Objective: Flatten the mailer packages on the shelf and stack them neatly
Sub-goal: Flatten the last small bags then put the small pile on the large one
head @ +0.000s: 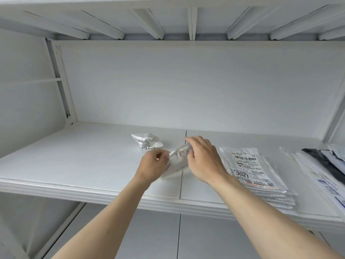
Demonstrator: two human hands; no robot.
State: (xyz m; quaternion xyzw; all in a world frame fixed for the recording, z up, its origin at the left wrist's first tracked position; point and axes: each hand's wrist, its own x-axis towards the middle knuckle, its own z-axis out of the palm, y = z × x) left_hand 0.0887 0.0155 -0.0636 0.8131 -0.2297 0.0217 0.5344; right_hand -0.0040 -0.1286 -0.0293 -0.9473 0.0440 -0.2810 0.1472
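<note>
Over the front half of the white shelf [74, 165], the left hand [152, 167] and right hand [203, 161] both grip a crumpled clear mailer [177, 161], fingers curled round its ends. Right of them lies a flat stack of labelled mailers [255, 172]. Farther back sits another crumpled mailer [147, 140].
</note>
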